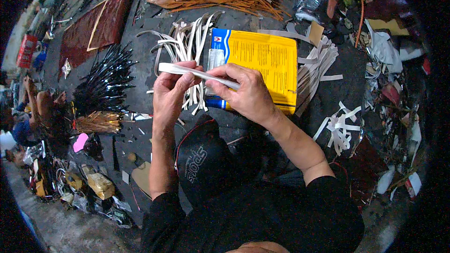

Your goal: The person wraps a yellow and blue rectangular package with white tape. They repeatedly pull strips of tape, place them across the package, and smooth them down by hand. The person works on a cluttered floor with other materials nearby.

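Observation:
A pale, narrow strip is held up in front of me between both hands, slanting down to the right. My left hand pinches its left end between thumb and fingers. Around its right end, the fingers and thumb of my right hand are closed. Beneath my hands lies a flat yellow panel with a blue edge and printing. A bundle of white strips fans out at its left side. More greyish-white strips stick out along its right side.
Orange-brown strips lie at the far side. To the left are a black strip bundle, brown strips and a dark red sheet. Loose white strips and scrap lie right. Another person sits far left.

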`<action>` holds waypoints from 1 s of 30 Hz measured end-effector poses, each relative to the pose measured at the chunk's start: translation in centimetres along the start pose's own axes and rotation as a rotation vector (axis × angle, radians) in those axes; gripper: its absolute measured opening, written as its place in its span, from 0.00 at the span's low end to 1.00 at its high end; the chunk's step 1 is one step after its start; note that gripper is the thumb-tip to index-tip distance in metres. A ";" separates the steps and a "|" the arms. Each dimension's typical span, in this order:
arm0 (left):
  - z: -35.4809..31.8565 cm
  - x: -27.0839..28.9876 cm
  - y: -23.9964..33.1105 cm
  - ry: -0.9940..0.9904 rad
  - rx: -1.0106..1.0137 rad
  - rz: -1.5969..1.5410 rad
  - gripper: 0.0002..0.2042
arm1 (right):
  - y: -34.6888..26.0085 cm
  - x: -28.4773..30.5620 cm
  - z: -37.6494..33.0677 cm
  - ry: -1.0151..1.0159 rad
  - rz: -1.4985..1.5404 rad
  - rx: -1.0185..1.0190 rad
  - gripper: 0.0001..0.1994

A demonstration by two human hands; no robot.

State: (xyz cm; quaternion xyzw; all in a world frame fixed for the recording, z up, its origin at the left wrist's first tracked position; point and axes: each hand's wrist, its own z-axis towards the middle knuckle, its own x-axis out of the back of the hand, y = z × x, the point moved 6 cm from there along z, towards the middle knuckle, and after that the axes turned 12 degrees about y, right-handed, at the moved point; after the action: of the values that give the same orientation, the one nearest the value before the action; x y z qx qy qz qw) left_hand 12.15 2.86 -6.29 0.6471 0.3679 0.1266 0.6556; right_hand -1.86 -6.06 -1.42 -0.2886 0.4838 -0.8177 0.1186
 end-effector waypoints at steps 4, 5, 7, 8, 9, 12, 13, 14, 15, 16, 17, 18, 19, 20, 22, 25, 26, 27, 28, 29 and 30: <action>0.4 0.5 -0.9 0.050 0.042 0.002 0.16 | 1.1 -0.7 -0.3 -0.054 0.056 -0.143 0.10; 0.4 0.5 -1.2 0.045 0.052 -0.019 0.16 | 1.4 -1.0 -0.5 -0.062 0.072 -0.177 0.10; 0.4 0.8 -1.7 0.056 0.081 -0.058 0.16 | 1.9 -1.6 -0.8 -0.078 0.108 -0.238 0.09; 0.4 1.0 -1.9 0.056 0.087 -0.062 0.16 | 2.0 -1.9 -0.8 -0.079 0.126 -0.262 0.10; 0.5 1.0 -2.2 0.054 0.096 -0.065 0.16 | 2.2 -2.1 -0.9 -0.078 0.142 -0.287 0.10; 1.2 0.8 -2.4 0.048 0.092 -0.025 0.15 | 2.3 -2.2 -0.9 -0.057 0.118 -0.218 0.12; 1.5 0.6 -1.9 0.086 0.068 0.051 0.15 | 2.5 -1.4 -0.9 -0.031 0.082 -0.181 0.12; 2.7 1.2 -1.1 0.056 -0.021 0.131 0.14 | 2.3 -0.3 -0.4 -0.012 0.051 -0.071 0.18; 3.6 0.9 0.7 0.084 -0.057 0.209 0.13 | 2.6 1.9 0.5 0.063 -0.028 0.039 0.21; 4.8 1.6 1.5 0.073 -0.126 0.289 0.13 | 3.0 4.6 1.6 0.133 -0.119 0.146 0.25; 5.8 3.0 2.9 0.092 -0.205 0.382 0.13 | 3.3 7.1 3.2 0.104 -0.262 0.179 0.22; 7.5 3.8 3.0 0.076 -0.262 0.427 0.14 | 3.5 10.7 4.4 0.073 -0.430 0.193 0.20; 8.2 3.7 2.6 0.020 -0.305 0.477 0.14 | 5.0 14.2 5.3 0.078 -0.437 0.112 0.19; 8.8 4.2 2.1 -0.028 -0.343 0.511 0.15 | 5.8 17.2 6.0 0.069 -0.444 0.043 0.18; 10.8 5.3 -1.7 -0.114 -0.030 0.559 0.20 | 4.6 24.3 5.0 0.113 -0.583 -0.057 0.15; 12.2 9.8 -9.4 -0.096 0.035 0.610 0.26 | 11.2 34.6 -2.1 0.137 -0.907 -0.175 0.14; 11.8 10.1 -10.7 -0.134 0.017 0.642 0.26 | 14.9 37.8 -6.7 0.151 -0.820 -0.256 0.15; 10.7 10.5 -12.3 -0.098 0.132 0.514 0.26 | 18.3 39.7 -11.7 0.153 -0.866 -0.387 0.16; 9.5 11.0 -13.6 -0.047 0.240 0.382 0.25 | 21.4 40.8 -16.8 0.066 -0.845 -0.560 0.16; 7.7 9.6 -13.8 -0.069 0.255 0.406 0.25 | 24.1 41.8 -23.0 0.045 -0.858 -0.724 0.17; 6.7 8.7 -13.9 -0.088 0.268 0.432 0.24 | 26.4 41.7 -28.0 -0.130 -0.962 -0.816 0.20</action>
State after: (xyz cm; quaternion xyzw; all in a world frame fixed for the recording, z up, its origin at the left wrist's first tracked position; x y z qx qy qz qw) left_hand 18.20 1.60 -22.90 0.7968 0.2055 0.1855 0.5370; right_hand -54.18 -18.85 -19.44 -0.5447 0.5647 -0.5101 -0.3525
